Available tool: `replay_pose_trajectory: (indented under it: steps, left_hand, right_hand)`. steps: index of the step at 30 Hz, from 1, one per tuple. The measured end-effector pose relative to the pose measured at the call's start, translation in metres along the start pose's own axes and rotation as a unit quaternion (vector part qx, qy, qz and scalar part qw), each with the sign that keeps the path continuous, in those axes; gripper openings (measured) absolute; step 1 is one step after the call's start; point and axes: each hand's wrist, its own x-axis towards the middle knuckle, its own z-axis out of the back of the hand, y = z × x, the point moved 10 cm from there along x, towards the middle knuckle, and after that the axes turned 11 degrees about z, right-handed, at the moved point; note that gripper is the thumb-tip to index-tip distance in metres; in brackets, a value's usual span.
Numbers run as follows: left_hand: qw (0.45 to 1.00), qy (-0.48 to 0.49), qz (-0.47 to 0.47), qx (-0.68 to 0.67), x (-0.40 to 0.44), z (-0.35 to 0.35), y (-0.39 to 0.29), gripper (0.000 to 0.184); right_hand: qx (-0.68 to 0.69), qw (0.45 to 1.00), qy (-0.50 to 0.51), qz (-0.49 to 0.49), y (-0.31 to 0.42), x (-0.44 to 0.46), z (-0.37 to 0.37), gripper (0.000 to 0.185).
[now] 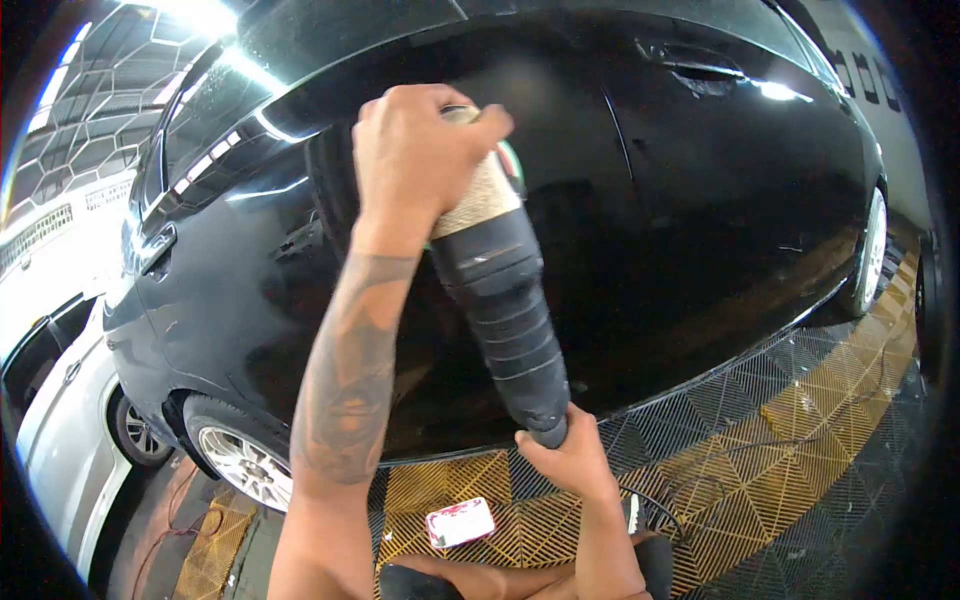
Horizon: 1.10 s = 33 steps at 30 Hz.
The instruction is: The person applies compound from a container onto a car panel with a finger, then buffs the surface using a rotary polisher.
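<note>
A black car polisher [510, 315] with a tan wrap around its head is held up against the side of a glossy black car [700, 270]. My left hand [415, 155] is closed over the polisher's head, at the upper end. Around the rear end of its body, lower down, my right hand [572, 455] is wrapped. Part of a pad edge [512, 165] with red and green shows beside the head; the rest of the pad is hidden behind the tool and my left hand.
On the yellow and grey grid floor tiles [790, 430] lies a white and pink object [460, 522] near my legs. A dark cable [660, 508] trails by my right arm. The car's wheel [240, 465] and a white car [75, 430] are at left.
</note>
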Motion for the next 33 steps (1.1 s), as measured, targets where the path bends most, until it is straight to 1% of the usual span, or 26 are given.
replay_pose_trajectory:
  steps: [2, 4, 6, 7, 8, 10, 13, 14, 16, 18, 20, 21, 24, 26, 28, 32, 33]
  left_hand:
    - [1.000, 0.000, -0.006, -0.016, -0.001, -0.017, -0.020, 0.045]
    - [1.000, 0.002, -0.020, -0.011, -0.003, -0.032, -0.042, 0.042]
    - [0.998, 0.010, -0.031, -0.044, -0.005, -0.045, -0.057, 0.039]
    - [0.998, -0.002, -0.028, -0.052, -0.007, -0.046, -0.063, 0.038]
    - [0.998, 0.018, -0.014, -0.061, -0.006, -0.052, -0.065, 0.038]
    - [0.995, 0.029, -0.005, -0.091, -0.004, -0.053, -0.065, 0.037]
    - [0.997, 0.016, 0.000, -0.073, 0.003, -0.041, -0.054, 0.038]
    - [0.997, 0.012, 0.002, -0.071, 0.006, -0.035, -0.049, 0.038]
    - [1.000, -0.011, 0.002, -0.027, 0.011, -0.017, -0.035, 0.039]
    - [1.000, -0.005, 0.017, -0.018, 0.016, 0.000, -0.014, 0.041]
    - [0.999, -0.004, 0.033, -0.019, 0.019, 0.019, 0.008, 0.042]
    - [1.000, -0.008, 0.024, 0.010, 0.021, 0.029, 0.015, 0.044]
    - [0.999, -0.024, 0.036, 0.000, 0.024, 0.057, 0.049, 0.045]
    - [0.999, -0.033, 0.044, -0.004, 0.027, 0.074, 0.071, 0.045]
    - [0.998, -0.042, 0.053, -0.009, 0.030, 0.090, 0.093, 0.044]
    - [0.997, -0.058, 0.054, 0.007, 0.032, 0.122, 0.129, 0.044]
    - [0.996, -0.062, 0.057, 0.005, 0.032, 0.130, 0.137, 0.044]
  right_hand:
    - [-0.009, 1.000, -0.013, -0.001, -0.007, -0.004, 0.017, 0.044]
    - [0.003, 0.998, -0.053, -0.024, -0.022, -0.008, 0.036, 0.041]
    - [-0.009, 0.996, -0.085, -0.035, -0.016, -0.011, 0.054, 0.035]
    - [0.005, 0.995, -0.090, -0.044, -0.022, -0.012, 0.058, 0.033]
    - [0.020, 0.994, -0.096, -0.054, -0.029, -0.014, 0.061, 0.032]
    - [0.021, 0.994, -0.095, -0.041, -0.032, -0.010, 0.063, 0.032]
    - [0.025, 0.996, -0.077, -0.034, -0.024, -0.004, 0.054, 0.031]
    - [0.028, 0.997, -0.062, -0.038, -0.022, -0.001, 0.047, 0.031]
    - [0.022, 0.998, -0.046, -0.032, -0.014, 0.004, 0.033, 0.031]
    - [0.016, 0.999, -0.030, -0.024, -0.003, 0.008, 0.014, 0.032]
    - [-0.014, 1.000, -0.017, 0.010, 0.015, 0.013, -0.005, 0.032]
    - [-0.005, 1.000, -0.007, 0.020, 0.021, 0.015, -0.016, 0.034]
    - [-0.037, 0.998, 0.020, 0.037, 0.035, 0.021, -0.047, 0.037]
    - [-0.021, 0.998, 0.035, 0.043, 0.047, 0.024, -0.067, 0.039]
    - [-0.018, 0.998, 0.044, 0.050, 0.054, 0.027, -0.086, 0.036]
    - [-0.025, 0.994, 0.062, 0.087, 0.068, 0.032, -0.120, 0.037]
    - [-0.023, 0.995, 0.081, 0.054, 0.067, 0.032, -0.129, 0.038]
